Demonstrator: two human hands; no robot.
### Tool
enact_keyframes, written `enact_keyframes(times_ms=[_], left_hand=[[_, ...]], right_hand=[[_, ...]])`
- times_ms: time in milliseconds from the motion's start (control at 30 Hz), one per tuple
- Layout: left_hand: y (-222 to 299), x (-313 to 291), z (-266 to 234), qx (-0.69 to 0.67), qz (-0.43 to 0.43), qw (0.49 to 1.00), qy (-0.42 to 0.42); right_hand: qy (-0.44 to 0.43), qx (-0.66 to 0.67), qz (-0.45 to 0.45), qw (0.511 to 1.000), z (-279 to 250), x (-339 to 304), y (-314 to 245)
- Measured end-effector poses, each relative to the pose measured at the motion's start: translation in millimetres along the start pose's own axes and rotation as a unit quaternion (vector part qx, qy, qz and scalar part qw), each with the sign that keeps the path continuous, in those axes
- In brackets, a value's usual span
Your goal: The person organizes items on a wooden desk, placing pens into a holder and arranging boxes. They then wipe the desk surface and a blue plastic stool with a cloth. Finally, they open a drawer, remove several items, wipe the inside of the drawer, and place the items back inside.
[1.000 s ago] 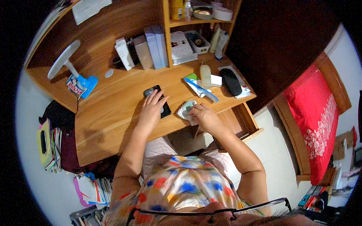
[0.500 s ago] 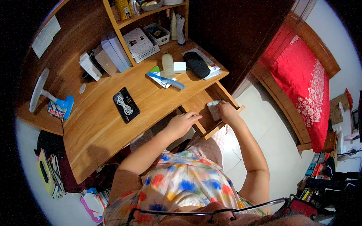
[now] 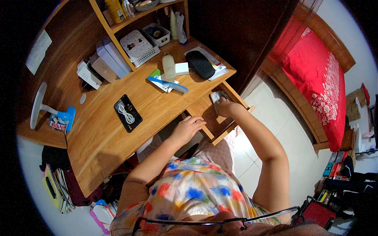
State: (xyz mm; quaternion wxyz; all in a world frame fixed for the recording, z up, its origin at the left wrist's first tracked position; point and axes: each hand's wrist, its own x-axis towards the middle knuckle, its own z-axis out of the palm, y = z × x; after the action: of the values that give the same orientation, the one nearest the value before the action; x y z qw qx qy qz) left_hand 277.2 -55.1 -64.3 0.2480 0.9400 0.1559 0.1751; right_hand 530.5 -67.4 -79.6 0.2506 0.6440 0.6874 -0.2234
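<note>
A wooden drawer (image 3: 220,138) is pulled out from the right end of the desk. My right hand (image 3: 225,107) reaches inside it and presses a crumpled white cloth or tissue (image 3: 215,96) against the bottom, towards the back. Its fingertips are partly hidden by the hand and the white material. At the drawer's left side, my left hand (image 3: 188,129) curls its fingers over the top edge. The drawer's visible bottom is bare wood around the cloth.
On the desk (image 3: 102,138) lie a black phone (image 3: 133,120) with a coiled white cable, a blue comb (image 3: 167,84), a yellowish bottle (image 3: 169,67), a small white box (image 3: 182,69) and a black case (image 3: 200,64). A white-and-blue lamp (image 3: 39,100) stands left. A red-covered bed (image 3: 305,63) is at right.
My right hand has pushed the white cloth deeper towards the back of the drawer. My left hand stays at the drawer's side edge. The whole view has shifted slightly.
</note>
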Motion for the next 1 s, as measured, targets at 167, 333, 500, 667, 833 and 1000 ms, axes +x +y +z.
enact_keyframes(times_ms=[167, 333, 500, 667, 833, 1000], left_hand=[[0.1, 0.5, 0.9, -0.008, 0.004, 1.000, -0.002], [1.4, -3.7, 0.0, -0.018, 0.011, 1.000, -0.001], [-17.8, -21.2, 4.6, -0.119, -0.012, 0.993, 0.009], [-14.0, -21.2, -2.2, -0.109, -0.016, 0.993, 0.033], [-14.0, -20.2, -3.6, -0.067, -0.006, 0.997, 0.045], [-18.8, -21.6, 1.5, -0.066, 0.003, 0.996, 0.061]], right_hand=[[0.158, -0.037, -0.061, 0.985, 5.4, 58.5, 19.8], [0.040, -0.107, -0.165, 0.980, -1.4, 96.1, 7.8], [-0.006, 0.158, -0.161, 0.974, -37.5, 40.7, -42.1], [0.055, 0.205, -0.233, 0.949, 7.1, 50.2, -29.6], [0.082, -0.016, -0.335, 0.939, 38.4, 20.9, -23.7], [-0.033, -0.288, -0.422, 0.859, 51.6, 2.1, -21.3]])
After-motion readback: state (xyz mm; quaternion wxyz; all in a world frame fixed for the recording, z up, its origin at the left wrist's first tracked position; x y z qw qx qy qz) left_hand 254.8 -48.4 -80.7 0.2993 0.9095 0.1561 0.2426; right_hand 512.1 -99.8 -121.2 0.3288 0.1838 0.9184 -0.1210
